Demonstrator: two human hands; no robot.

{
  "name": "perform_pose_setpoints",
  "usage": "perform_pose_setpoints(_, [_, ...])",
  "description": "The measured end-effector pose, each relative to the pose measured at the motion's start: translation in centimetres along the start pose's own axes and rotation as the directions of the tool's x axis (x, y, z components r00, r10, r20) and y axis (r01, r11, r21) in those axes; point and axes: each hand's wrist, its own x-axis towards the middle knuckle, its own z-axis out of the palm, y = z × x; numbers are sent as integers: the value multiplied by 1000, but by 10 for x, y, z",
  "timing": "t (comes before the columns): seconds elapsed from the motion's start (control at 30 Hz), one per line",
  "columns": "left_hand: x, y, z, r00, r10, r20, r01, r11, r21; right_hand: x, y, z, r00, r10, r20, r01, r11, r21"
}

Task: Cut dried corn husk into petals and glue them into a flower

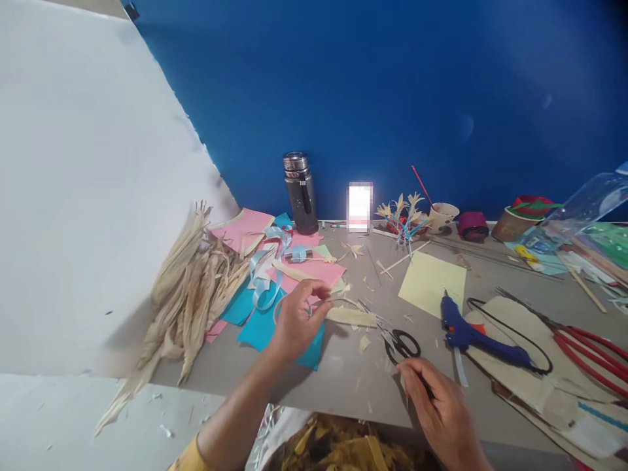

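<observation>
Our left hand [299, 317] was pinched shut on a pale husk strip [350, 316] lying across the grey table [343, 386], just past the blue paper [260, 327]. Right hand [436, 409] sat loosely curled near the scissors [400, 341], but we couldn't tell if it gripped anything. Glue gun [478, 340] lay nearby.

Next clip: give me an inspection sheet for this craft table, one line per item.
Surface: grey table, strewn with trimmings.
Job's things: pale husk strip at the left hand; black-handled scissors by the right hand.
Clutter: dried husk pile, pink and blue paper sheets, light-blue ribbon, yellow sheet, steel flask, paper cups.
Hands: left hand pinches the strip's end; right hand curled, contents unclear.
Cables: black cord from the blue glue gun.
Surroundings: blue wall, white board.
</observation>
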Motion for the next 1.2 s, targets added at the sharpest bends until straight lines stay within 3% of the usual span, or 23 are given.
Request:
perform_pose_setpoints(0.1, [6,0,-15,990,-112,-81,107,992,-65,-1,1,0,1000,4,15,-3,1000,-9])
perform_pose_setpoints(0.17, [14,-6,-34,984,-132,-116,133,991,0,-1,1,1,1000,3,22,-2,1000,-14])
perform_pose_setpoints(0.23, [22,-15,-55,993,-117,18,114,985,128,-1,0,0,1000,7,29,-6,1000,-21])
perform_pose_setpoints(0.33, [34,-34,-74,950,-133,281,5,910,414,0,-1,0,999,15,38,-14,1000,-24])
perform_pose_setpoints(0.47, [49,-64,-65,980,-43,196,-114,681,723,1,-1,1,999,-2,32,3,999,-32])
perform_pose_setpoints(0.57, [60,-83,-47,963,45,267,-239,605,759,0,0,2,1000,-16,23,17,999,-37])
perform_pose_setpoints(0.67, [66,-93,-37,962,76,263,-255,595,762,-1,1,3,1000,-17,20,18,999,-38])
perform_pose_setpoints(0.83, [68,-96,-45,970,140,197,-241,598,764,-1,3,4,999,-4,44,6,1000,-25])
perform_pose_setpoints(1.03, [63,-96,-43,946,102,309,-301,629,717,-1,2,5,999,12,38,-11,999,-35])
perform_pose_setpoints(1.2, [63,-94,-42,972,92,216,-224,638,736,-1,1,4,999,-2,41,4,999,-39])
